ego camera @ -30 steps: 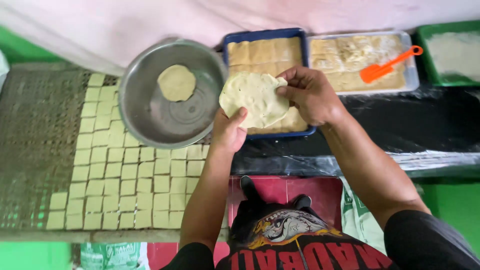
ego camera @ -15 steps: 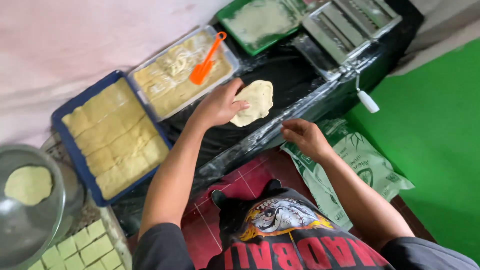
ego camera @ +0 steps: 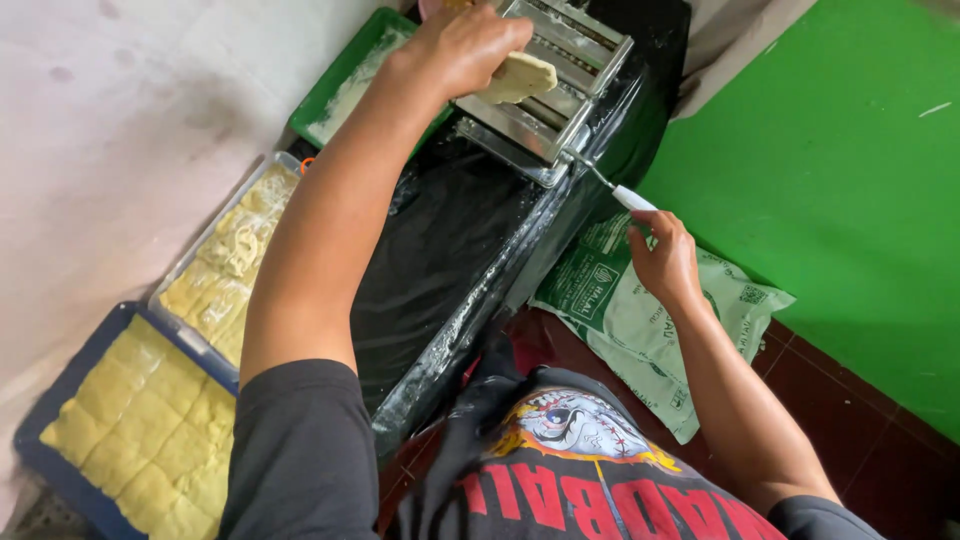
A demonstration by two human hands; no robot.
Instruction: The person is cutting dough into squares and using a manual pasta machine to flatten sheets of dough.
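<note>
A black table [ego camera: 440, 250] runs up the middle of the frame, green floor at right. At top center, my left hand [ego camera: 462, 45] pinches the dough [ego camera: 520, 76] onto the roller machine [ego camera: 548, 90]. My right hand [ego camera: 662, 262], fingers half curled, reaches the crank handle [ego camera: 634, 198]; I judge feeding is beginning, and turning needs a firm grasp.

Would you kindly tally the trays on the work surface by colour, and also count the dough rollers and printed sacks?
Green tray: 1
Clear tray: 1
Blue tray: 1
Metal dough roller, where the left hand holds a dough piece and the right hand is at the crank handle: 1
Printed green sack: 1
Total: 5
</note>
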